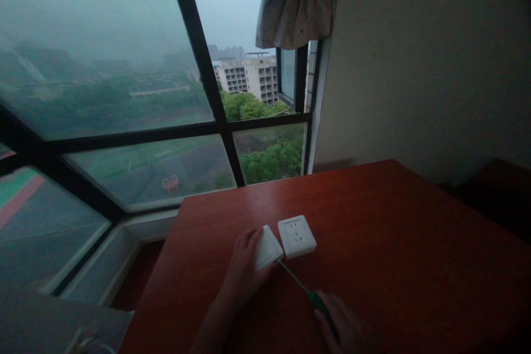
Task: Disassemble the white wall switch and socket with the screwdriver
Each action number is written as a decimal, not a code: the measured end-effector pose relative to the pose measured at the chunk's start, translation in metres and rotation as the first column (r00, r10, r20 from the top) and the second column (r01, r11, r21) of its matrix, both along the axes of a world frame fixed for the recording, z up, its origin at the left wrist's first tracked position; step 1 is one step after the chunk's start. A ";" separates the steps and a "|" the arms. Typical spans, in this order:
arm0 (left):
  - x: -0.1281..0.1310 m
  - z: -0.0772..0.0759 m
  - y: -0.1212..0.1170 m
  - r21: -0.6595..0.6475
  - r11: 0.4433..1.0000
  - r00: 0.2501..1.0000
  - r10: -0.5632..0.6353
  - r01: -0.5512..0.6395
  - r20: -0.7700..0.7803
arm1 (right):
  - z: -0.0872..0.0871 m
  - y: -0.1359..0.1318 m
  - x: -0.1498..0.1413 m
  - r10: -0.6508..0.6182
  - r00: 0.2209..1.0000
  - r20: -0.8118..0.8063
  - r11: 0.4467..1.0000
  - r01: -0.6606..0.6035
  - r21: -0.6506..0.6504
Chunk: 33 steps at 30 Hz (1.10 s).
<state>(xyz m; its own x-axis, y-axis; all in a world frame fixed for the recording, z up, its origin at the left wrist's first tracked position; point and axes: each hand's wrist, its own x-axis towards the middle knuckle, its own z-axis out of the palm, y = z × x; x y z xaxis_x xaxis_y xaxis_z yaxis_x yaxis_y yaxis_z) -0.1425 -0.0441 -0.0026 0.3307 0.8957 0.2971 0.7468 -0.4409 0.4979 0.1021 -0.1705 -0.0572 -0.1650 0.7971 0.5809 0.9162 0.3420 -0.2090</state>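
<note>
My left hand (244, 265) is closed around a white wall switch or socket plate (268, 248), tilted on the table. In my right hand (342, 323) is a screwdriver (293, 276) with a green handle and a long thin metal shaft. Its tip meets the lower right edge of the held plate. Just right of that plate, a white wall socket (297, 236) with several dark slots lies face up on the table, untouched by either hand. Dim light hides the details of the held plate's face and some of my right fingers.
The reddish-brown wooden table (373, 221) reaches to the window (224, 127) and the wall (415, 66). A curtain (296, 3) hangs above an opened window pane (287, 77). Beyond the table's left edge is a low sill (151, 225).
</note>
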 end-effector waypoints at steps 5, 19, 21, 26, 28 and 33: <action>0.002 0.003 0.000 0.014 1.000 1.000 0.013 -0.013 0.023 | -0.005 -0.001 -0.003 -0.034 0.993 0.112 0.997 0.025 0.078; 0.005 0.006 0.000 -0.014 0.999 0.997 0.038 -0.037 0.072 | -0.007 -0.002 -0.006 -0.016 1.000 0.020 1.000 0.016 0.010; 0.005 0.006 0.000 -0.012 0.999 0.996 0.039 -0.038 0.075 | -0.009 -0.003 -0.006 -0.012 1.000 -0.021 0.999 0.011 -0.033; 0.005 0.006 0.001 -0.015 0.999 0.998 0.047 -0.046 0.051 | -0.011 -0.005 -0.009 -0.067 0.974 -0.216 0.974 0.017 -0.227; 0.005 0.005 0.001 -0.011 0.999 0.998 0.045 -0.045 0.039 | -0.004 -0.003 -0.010 -0.125 0.913 -0.389 0.914 -0.047 -0.403; 0.005 0.004 0.001 0.017 0.999 0.998 0.049 -0.049 0.037 | 0.022 0.010 -0.011 -0.454 0.586 -0.671 0.550 -0.408 -0.729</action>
